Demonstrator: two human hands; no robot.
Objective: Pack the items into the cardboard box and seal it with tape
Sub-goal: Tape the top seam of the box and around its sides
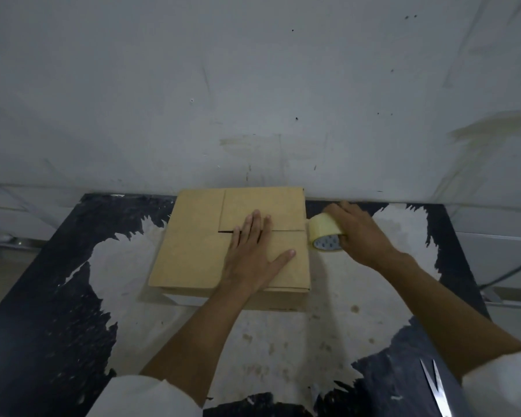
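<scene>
Left hand (254, 251) is lying flat on the closed cardboard box (193, 254), fingers spread and pressing down across the centre seam (286, 230) where the top flaps are meeting, thumb angled out toward the right edge. Right hand (357, 233) is curling around a roll of pale packing tape (325, 233), gripping it by its outer face just beside the box's right side, with the roll's core facing the camera. Both forearms are reaching forward from white sleeves, the right one stretching farther and slightly outward. The box is sitting on the worn black table (57, 296), pushed close to the wall (253, 85); scissors (433, 383) are lying near the right sleeve. No tape appears to be on the seam yet, so sealing is probably only starting. A dark slit at the seam's left end suggests the flaps are not fully level, and if the pressing hand lifts early they may be springing apart under the tape. Whether a free tape end is already peeled is unclear, and a poor start could be wrinkling or wandering off the seam
</scene>
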